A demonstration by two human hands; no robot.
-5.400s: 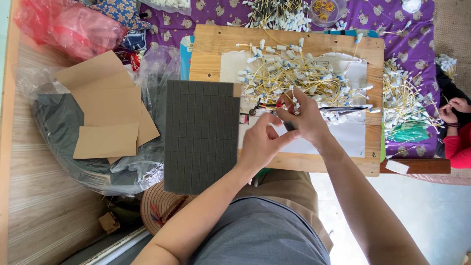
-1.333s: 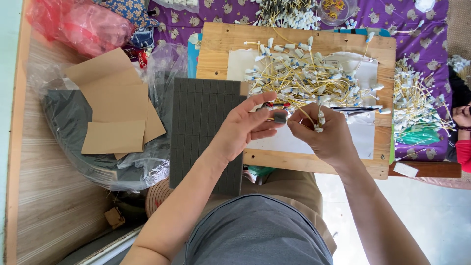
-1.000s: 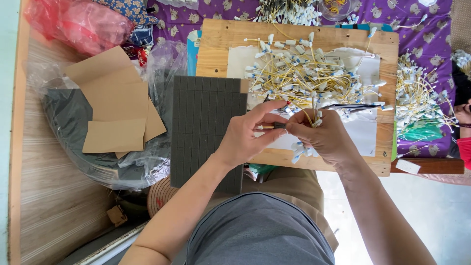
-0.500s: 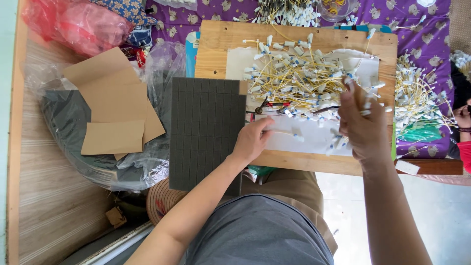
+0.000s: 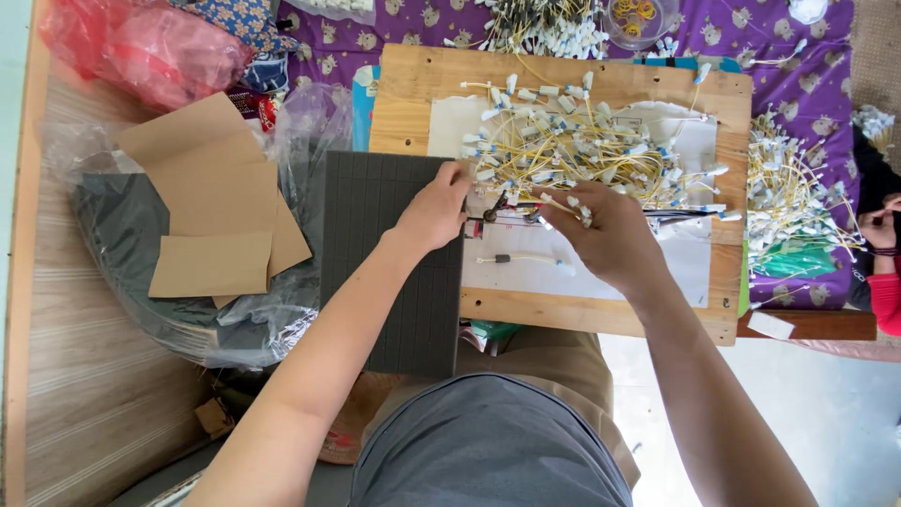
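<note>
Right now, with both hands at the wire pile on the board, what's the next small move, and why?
Probably draw the right hand back toward the body to lift the few yellow wires pinched in its fingers free of the tangled pile, while the left hand rests at the board's left edge beside the dark ridged tray. The wires look part-way out of the heap.

Two hands working at one wooden board: left hand, right hand. One dark ribbed mat lying beside it. Three brown cardboard pieces sitting on one clear plastic bag. One single yellow wire lying apart; the heaped yellow wires are running too many to count. One red bag.
</note>
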